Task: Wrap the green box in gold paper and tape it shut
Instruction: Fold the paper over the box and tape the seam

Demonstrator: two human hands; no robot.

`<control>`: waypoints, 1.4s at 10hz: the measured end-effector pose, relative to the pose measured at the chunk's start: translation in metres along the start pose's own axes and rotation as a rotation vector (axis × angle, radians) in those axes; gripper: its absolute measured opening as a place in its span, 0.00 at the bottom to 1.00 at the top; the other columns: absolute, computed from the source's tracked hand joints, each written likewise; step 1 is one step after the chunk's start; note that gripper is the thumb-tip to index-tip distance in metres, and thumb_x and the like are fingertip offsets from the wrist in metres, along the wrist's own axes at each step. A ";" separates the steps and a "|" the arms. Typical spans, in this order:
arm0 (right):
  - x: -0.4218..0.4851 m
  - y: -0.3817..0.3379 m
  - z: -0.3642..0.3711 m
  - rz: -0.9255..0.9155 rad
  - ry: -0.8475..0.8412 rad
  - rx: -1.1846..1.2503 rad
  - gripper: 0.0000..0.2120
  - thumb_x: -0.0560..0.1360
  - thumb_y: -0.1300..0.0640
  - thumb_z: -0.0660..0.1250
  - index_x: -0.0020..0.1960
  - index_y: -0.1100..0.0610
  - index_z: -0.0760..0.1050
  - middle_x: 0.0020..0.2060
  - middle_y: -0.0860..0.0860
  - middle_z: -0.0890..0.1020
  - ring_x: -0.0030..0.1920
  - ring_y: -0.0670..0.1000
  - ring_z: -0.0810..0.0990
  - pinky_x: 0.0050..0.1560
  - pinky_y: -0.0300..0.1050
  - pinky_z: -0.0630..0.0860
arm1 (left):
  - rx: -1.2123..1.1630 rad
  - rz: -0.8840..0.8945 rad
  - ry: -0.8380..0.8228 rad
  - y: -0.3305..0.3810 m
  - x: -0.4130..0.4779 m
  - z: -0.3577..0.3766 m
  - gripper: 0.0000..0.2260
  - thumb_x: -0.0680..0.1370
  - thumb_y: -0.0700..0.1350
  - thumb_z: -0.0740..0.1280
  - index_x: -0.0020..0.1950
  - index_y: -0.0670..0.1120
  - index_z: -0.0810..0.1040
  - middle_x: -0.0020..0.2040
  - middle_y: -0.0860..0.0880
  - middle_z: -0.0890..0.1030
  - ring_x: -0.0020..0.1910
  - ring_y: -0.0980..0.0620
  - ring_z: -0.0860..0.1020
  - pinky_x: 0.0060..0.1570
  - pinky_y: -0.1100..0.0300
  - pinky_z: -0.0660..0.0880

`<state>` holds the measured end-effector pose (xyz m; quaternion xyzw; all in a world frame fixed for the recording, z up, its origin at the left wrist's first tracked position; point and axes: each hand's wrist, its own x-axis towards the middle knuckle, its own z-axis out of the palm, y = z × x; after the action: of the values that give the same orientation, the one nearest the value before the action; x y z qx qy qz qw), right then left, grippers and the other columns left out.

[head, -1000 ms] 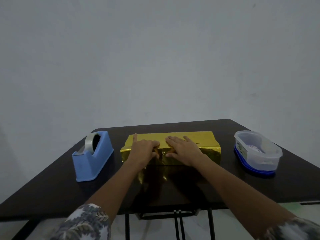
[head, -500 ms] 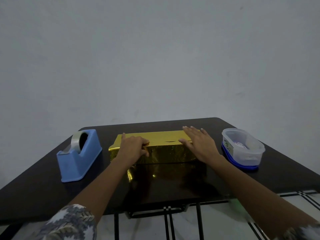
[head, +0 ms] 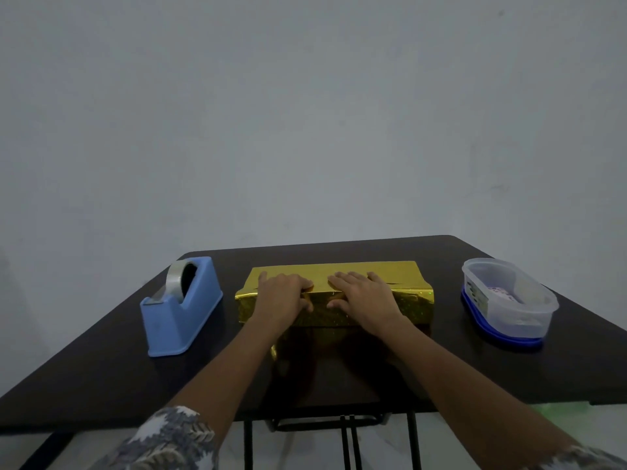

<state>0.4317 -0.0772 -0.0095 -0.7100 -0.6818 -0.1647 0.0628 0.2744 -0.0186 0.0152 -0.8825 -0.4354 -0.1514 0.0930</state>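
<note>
The box is fully covered by shiny gold paper [head: 407, 276] and lies lengthwise in the middle of the black table [head: 101, 378]; no green shows. My left hand [head: 283, 296] rests on the box's top near edge, left of centre, with its thumb on the front face. Beside it, my right hand [head: 368, 296] lies flat on top, fingers spread, thumb over the front face. A loose flap of the paper [head: 276, 351] runs from the box toward me across the table. The blue tape dispenser [head: 179, 310] stands left of the box.
A clear plastic container with a blue lid underneath [head: 505, 300] sits right of the box. A plain wall rises just behind the table. The table's near edge and its metal frame [head: 325, 424] are below my forearms.
My right hand slid from the box's right end back to the middle, beside my left hand. My left hand stayed on the box.
</note>
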 end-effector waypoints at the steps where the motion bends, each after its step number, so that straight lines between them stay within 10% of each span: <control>1: 0.000 0.001 0.000 0.004 0.009 0.030 0.28 0.78 0.38 0.50 0.75 0.49 0.55 0.75 0.47 0.60 0.74 0.49 0.58 0.73 0.50 0.58 | -0.122 0.030 -0.019 -0.005 -0.003 0.000 0.23 0.76 0.54 0.67 0.70 0.53 0.70 0.65 0.50 0.76 0.64 0.50 0.72 0.69 0.48 0.61; 3: -0.001 0.001 0.000 0.002 0.021 0.051 0.29 0.78 0.38 0.49 0.75 0.48 0.54 0.75 0.47 0.60 0.74 0.49 0.59 0.72 0.49 0.57 | -0.454 -0.225 0.326 -0.083 -0.023 -0.042 0.20 0.76 0.53 0.68 0.66 0.51 0.75 0.65 0.49 0.77 0.63 0.47 0.74 0.61 0.51 0.70; 5: -0.002 0.001 0.000 0.010 0.032 0.054 0.29 0.77 0.38 0.49 0.75 0.48 0.55 0.75 0.47 0.60 0.74 0.49 0.59 0.72 0.49 0.57 | -0.349 -0.788 0.017 -0.178 -0.058 -0.048 0.25 0.75 0.56 0.67 0.62 0.37 0.73 0.60 0.37 0.77 0.54 0.39 0.76 0.46 0.53 0.70; 6: -0.001 0.001 0.000 0.012 0.038 0.048 0.30 0.77 0.37 0.50 0.75 0.48 0.55 0.74 0.46 0.61 0.74 0.48 0.60 0.72 0.48 0.58 | -0.876 -0.883 -0.091 -0.192 -0.062 -0.049 0.23 0.74 0.51 0.71 0.58 0.32 0.75 0.54 0.34 0.78 0.49 0.39 0.78 0.37 0.53 0.72; 14: -0.001 0.001 -0.001 0.031 0.028 0.074 0.29 0.77 0.37 0.49 0.75 0.47 0.55 0.74 0.46 0.61 0.74 0.48 0.59 0.73 0.49 0.57 | -1.294 -0.998 -0.087 -0.182 -0.052 -0.073 0.04 0.74 0.38 0.68 0.41 0.40 0.74 0.43 0.45 0.74 0.42 0.47 0.75 0.24 0.31 0.68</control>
<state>0.4329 -0.0790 -0.0084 -0.7151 -0.6756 -0.1481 0.1011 0.0860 0.0313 0.0718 -0.4690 -0.6067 -0.3619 -0.5301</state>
